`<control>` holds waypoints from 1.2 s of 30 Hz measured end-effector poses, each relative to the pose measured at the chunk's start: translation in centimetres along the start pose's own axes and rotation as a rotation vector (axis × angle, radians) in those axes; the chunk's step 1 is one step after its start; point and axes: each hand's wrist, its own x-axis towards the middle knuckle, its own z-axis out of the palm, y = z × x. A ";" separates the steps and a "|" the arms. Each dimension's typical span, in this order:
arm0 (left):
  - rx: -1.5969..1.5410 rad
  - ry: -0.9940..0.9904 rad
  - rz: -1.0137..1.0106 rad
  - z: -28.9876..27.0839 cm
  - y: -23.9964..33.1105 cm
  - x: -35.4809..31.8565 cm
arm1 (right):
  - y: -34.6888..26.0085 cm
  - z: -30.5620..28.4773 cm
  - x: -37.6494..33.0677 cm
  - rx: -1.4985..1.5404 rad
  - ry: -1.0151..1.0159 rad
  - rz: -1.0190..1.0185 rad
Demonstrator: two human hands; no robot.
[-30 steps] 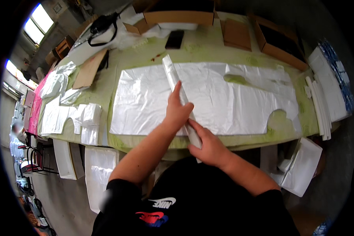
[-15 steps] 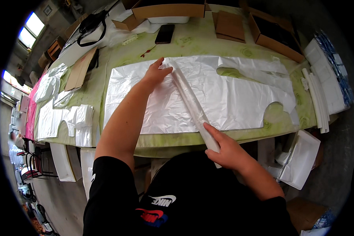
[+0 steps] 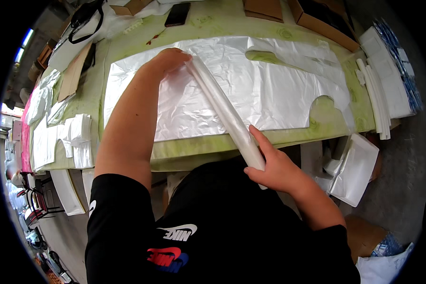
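A thin, crinkled white plastic sheet (image 3: 274, 104) with curved cut-outs at its right lies flat on the green-patterned tablecloth (image 3: 184, 150). Slanting over it, from far left to near right, is a long white plastic roll (image 3: 225, 111). Its near end juts past the table edge toward my body, where my right hand (image 3: 274, 168) grips it, thumb and index finger along opposite sides. My left hand (image 3: 174, 59) is curled at the roll's far end. Its fingertips are partly hidden there.
Folded white plastic pieces (image 3: 75, 135) and a cardboard sheet (image 3: 75, 75) lie at the left. A black phone (image 3: 177, 14) and an open cardboard box (image 3: 324, 21) are at the back. White rolls (image 3: 375, 99) lie at the right edge. A white bin (image 3: 357, 170) stands below the table.
The whole view has shifted, so the table sits higher and slightly left in the picture. My left hand's fingers, spread before, have curled in at the roll's far end. My right hand keeps its grip.
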 end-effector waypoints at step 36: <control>0.803 -0.037 0.883 10.2 -3.3 -13.9 | 13.8 1.3 -19.6 -0.131 0.158 0.062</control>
